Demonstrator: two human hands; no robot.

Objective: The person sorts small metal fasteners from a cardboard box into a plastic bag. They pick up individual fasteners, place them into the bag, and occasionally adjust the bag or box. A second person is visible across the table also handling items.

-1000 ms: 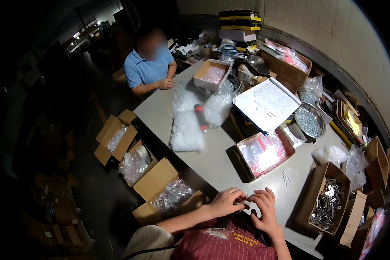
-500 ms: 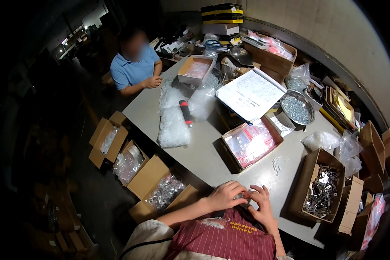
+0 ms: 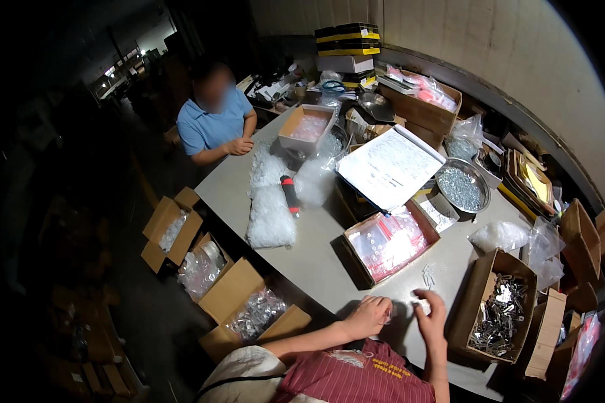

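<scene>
My left hand (image 3: 368,318) is at the table's near edge. Its fingers are curled closed, and a small shiny bit shows at the fingertips, too small to name. To its right, my right hand (image 3: 430,316) hangs over the tabletop with thumb and fingers apart, nothing visible between them. Just beyond those fingers lies a small group of thin, pale pieces (image 3: 428,274). Farther off sits an open box of red-edged clear zip bags (image 3: 390,243). Right of my right hand stands a cardboard box full of metal clips or brackets (image 3: 501,312).
A clipboard with written sheets (image 3: 390,168) lies beyond the bag box, beside a metal bowl of screws (image 3: 462,186). Bags of clear plastic pieces (image 3: 271,218) and a red-black tool (image 3: 290,195) lie left. Open cartons (image 3: 232,289) stand below the left edge. A person in blue (image 3: 215,127) sits across.
My hands were together, fingers meeting over a small thing. They have since parted: my right hand has moved right and forward toward the pale pieces, while my left stays closed near the edge.
</scene>
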